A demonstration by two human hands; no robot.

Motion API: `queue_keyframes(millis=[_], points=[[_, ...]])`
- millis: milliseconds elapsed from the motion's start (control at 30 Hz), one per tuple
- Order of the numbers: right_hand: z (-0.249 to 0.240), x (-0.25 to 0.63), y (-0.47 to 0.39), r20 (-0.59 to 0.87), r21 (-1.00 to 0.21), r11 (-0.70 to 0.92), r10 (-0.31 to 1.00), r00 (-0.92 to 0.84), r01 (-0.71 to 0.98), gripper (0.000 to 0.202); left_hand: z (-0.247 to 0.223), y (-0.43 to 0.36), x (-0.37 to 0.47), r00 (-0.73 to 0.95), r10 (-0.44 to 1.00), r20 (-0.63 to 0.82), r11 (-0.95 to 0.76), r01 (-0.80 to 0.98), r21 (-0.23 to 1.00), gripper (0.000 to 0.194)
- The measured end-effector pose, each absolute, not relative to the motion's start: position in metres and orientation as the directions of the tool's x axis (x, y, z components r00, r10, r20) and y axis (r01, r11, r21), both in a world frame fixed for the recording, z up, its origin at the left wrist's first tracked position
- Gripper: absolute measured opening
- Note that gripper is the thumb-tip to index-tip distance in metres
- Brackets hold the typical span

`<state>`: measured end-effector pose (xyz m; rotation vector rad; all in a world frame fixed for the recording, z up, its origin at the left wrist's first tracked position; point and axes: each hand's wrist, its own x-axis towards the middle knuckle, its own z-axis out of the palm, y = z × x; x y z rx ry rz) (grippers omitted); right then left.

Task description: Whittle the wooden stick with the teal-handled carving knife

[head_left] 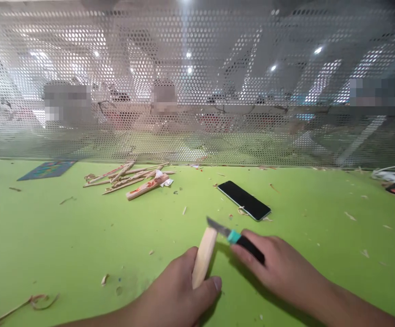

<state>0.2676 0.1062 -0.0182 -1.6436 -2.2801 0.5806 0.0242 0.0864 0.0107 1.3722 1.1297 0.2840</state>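
My left hand [183, 290] is closed around the lower part of a pale wooden stick [204, 259], which tilts up and slightly to the right. In my right hand [272, 259] is a knife [235, 237] with a black and teal handle, its blade pointing up and left. The blade lies at the top end of the stick; whether it touches the wood I cannot tell for sure. The fingers of my right hand are wrapped round the handle and partly hidden beneath it.
A black phone [245, 200] lies beyond my hands on the green table [64, 236]. Several wood strips [125, 175] and a red-stained wood piece [146, 187] lie at the back left, near a patterned card [48, 170]. A perforated screen [197, 127] stands behind. Shavings [105, 279] are scattered about.
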Motion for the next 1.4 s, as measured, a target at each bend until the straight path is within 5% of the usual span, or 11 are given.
queue_keyframes(millis=[167,467,700,933,1100,1400], points=[[-0.015,0.285,0.123,0.044,-0.457,0.175,0.984,-0.174,0.872,0.059,0.011,0.088,0.022,0.463,0.762,-0.453,0.185,0.514,0.837,0.022],[-0.006,0.258,0.087,-0.038,-0.408,0.512,0.817,-0.575,0.755,0.048,-0.010,0.087,0.020,0.572,0.752,-0.329,0.187,0.294,0.937,0.049],[-0.007,0.255,0.089,0.007,-0.331,0.464,0.872,-0.489,0.822,0.050,0.001,0.089,0.021,0.493,0.784,-0.377,0.179,0.403,0.898,0.031],[-0.007,0.273,0.110,0.060,-0.399,0.256,0.966,-0.253,0.880,0.054,0.006,0.090,0.018,0.509,0.757,-0.409,0.138,0.487,0.863,0.026],[-0.003,0.267,0.101,0.089,-0.463,0.375,0.921,-0.379,0.803,0.048,-0.004,0.093,0.016,0.616,0.650,-0.446,0.374,0.251,0.893,0.033],[-0.005,0.255,0.088,0.007,-0.483,0.495,0.827,-0.562,0.722,0.053,0.002,0.094,0.012,0.680,0.631,-0.372,0.272,0.255,0.928,0.029]])
